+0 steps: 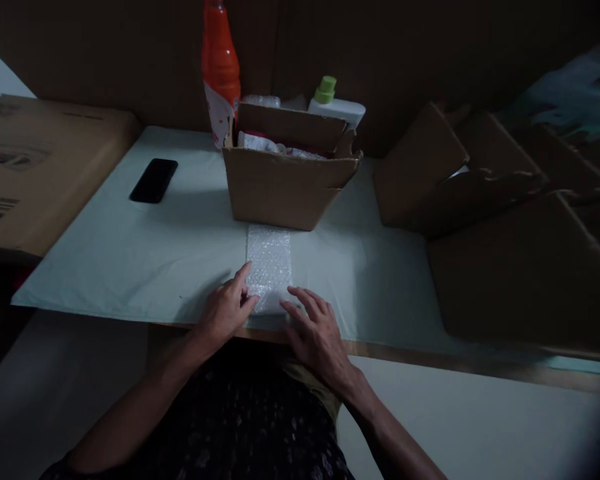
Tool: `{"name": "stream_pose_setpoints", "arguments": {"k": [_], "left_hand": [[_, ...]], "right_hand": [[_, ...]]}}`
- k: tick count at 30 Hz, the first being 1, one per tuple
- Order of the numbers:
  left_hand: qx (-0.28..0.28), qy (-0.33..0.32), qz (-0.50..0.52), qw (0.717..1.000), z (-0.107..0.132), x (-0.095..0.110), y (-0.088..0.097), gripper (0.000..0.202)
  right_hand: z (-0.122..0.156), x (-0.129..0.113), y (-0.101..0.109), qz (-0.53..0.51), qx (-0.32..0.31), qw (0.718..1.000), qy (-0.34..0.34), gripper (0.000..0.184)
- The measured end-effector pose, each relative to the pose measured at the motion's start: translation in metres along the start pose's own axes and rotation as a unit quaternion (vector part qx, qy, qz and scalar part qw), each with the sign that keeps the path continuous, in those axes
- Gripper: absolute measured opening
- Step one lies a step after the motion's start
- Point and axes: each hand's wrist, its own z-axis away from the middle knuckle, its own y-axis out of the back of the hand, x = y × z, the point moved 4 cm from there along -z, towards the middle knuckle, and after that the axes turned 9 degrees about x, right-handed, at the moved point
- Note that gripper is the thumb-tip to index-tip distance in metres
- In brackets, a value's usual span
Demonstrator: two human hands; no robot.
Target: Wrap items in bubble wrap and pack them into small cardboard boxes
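Note:
A strip of clear bubble wrap (269, 260) lies flat on the pale cloth, its near end close to the table's front edge. At its left side is my left hand (226, 303), fingers apart, the index finger stretched along the wrap's edge. My right hand (316, 327) is spread at the lower right corner, with fingertips at the wrap's edge. Neither hand grips anything. Just beyond the wrap's far end stands an open cardboard box (280, 190) with white and red packets inside.
A black phone (154, 181) lies at the left, near a large carton (45, 167). Behind the middle box stand an orange bottle (221, 60) and a white bottle with a green cap (326, 90). Open cardboard boxes (510, 273) line the right side.

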Motion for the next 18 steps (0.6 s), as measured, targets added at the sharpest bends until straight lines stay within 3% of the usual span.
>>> {"name": "stream_pose_setpoints", "arguments": {"k": [4, 6, 8, 10, 13, 15, 18], "left_hand": [[0.08, -0.118, -0.024, 0.989, 0.014, 0.011, 0.012, 0.049], [0.082, -0.189, -0.008, 0.979, 0.025, 0.019, 0.019, 0.044], [0.06, -0.22, 0.009, 0.974, 0.033, 0.024, 0.022, 0.038], [0.052, -0.206, 0.015, 0.977, 0.035, 0.023, 0.022, 0.033], [0.06, -0.146, 0.003, 0.987, 0.027, 0.015, 0.015, 0.032], [0.06, -0.125, -0.011, 0.99, 0.021, 0.01, 0.009, 0.033], [0.08, -0.131, -0.042, 0.987, 0.016, 0.009, 0.006, 0.032]], "right_hand": [[-0.008, 0.003, -0.015, 0.043, -0.029, 0.997, 0.052, 0.025], [-0.01, 0.003, -0.014, 0.014, -0.034, 0.998, 0.046, 0.026], [-0.013, 0.003, -0.011, -0.024, -0.053, 0.998, 0.017, 0.024], [-0.016, 0.005, -0.008, -0.057, -0.067, 0.996, -0.028, 0.023], [-0.019, 0.009, -0.002, -0.046, -0.009, 0.997, -0.057, 0.024], [-0.018, 0.011, 0.002, -0.001, 0.035, 0.999, -0.035, 0.025], [-0.015, 0.009, -0.003, 0.043, 0.01, 0.999, 0.018, 0.026]]}}
